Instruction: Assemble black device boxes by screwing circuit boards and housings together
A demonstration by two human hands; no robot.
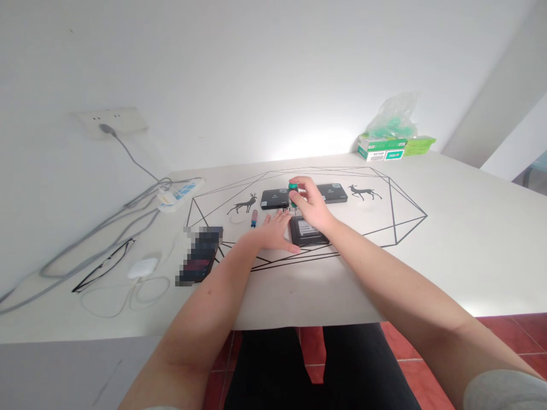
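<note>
My right hand (pixel 314 205) is closed around the handle of a screwdriver (pixel 293 193) with a green and black grip. It stands nearly upright, its thin shaft pointing down at the far left corner of a flat black case with a white label (pixel 310 229), like a hard drive. Whether the tip touches a screw is too small to tell. Beside that case's left edge, my left hand (pixel 276 232) lies with fingers spread and thumb along the near left corner. Behind them are two closed black cases, a left one (pixel 272 199) and a right one (pixel 335 193).
A small screwdriver with a red and blue handle (pixel 254 218) lies left of my left hand. Farther left are a phone (pixel 200 256), glasses (pixel 105 265), a white charger with cable (pixel 142 267) and a power strip (pixel 182 195). Green and white boxes (pixel 380 149) stand at the back right.
</note>
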